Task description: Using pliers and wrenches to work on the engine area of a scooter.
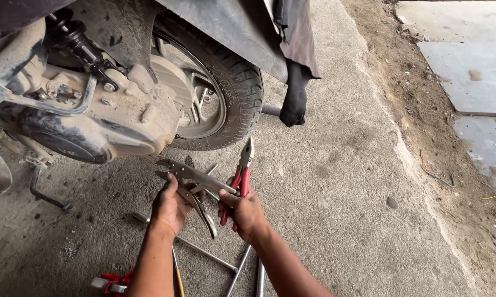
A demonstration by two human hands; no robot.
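Observation:
My left hand [170,208] grips silver locking pliers [190,175], whose jaws point up-left toward the scooter's dusty engine case [102,118]. My right hand [245,212] holds red-handled pliers [242,171] upright, nose up, and also touches the long handle of the locking pliers. Both hands hover over the concrete floor, just below the rear tyre [240,88].
Long metal rods and wrenches [215,254] lie crossed on the floor under my hands. A red-handled tool [111,281] sits at the bottom left. A dark cloth [295,93] hangs from the scooter body. Bare dirt and concrete slabs [468,77] lie to the right.

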